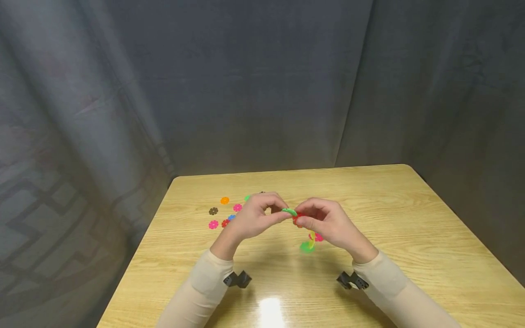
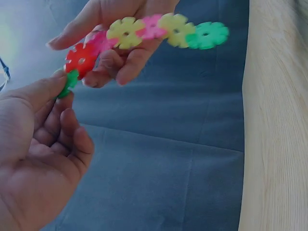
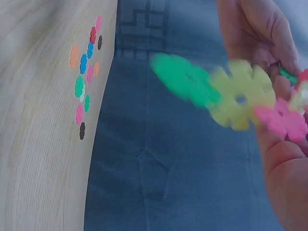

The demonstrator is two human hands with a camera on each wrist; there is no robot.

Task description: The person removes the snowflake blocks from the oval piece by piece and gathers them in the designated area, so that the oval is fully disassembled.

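Left hand (image 1: pixel 256 217), centre of the head view: grip pinched on a small green disc (image 1: pixel 289 212), thumb on top, remaining fingers curled beneath. Edge of that disc set against the red disc (image 2: pixel 81 59), upper left of the left wrist view, apparently so that slot can meet slot; touching or just short of it, hard to tell.

Right hand (image 1: pixel 328 223), just right of centre in the head view: grip closed round the red end of a chain of discs (image 2: pixel 159 32), fingers curled behind, thumb in front. Held at the very end, likely to steady the one disc being worked on and leave its rim free. Rest of the chain left unsupported: red, pink, yellow, pink, yellow, then green, across the top of the left wrist view. In the head view, hanging down below the right hand toward the worktop (image 1: pixel 410 218), whether touching it unclear. In the right wrist view blurred, right half of the frame.

Both hands raised above the worktop, near its middle, well apart from the front edge.

Loose discs (image 1: pixel 224 211) spread flat left of the left hand: orange, pink, brown, red, blue, green, near enough to reach. Same scatter in the upper left of the right wrist view.

Grey curtain (image 1: pixel 262 82) behind and at both sides.
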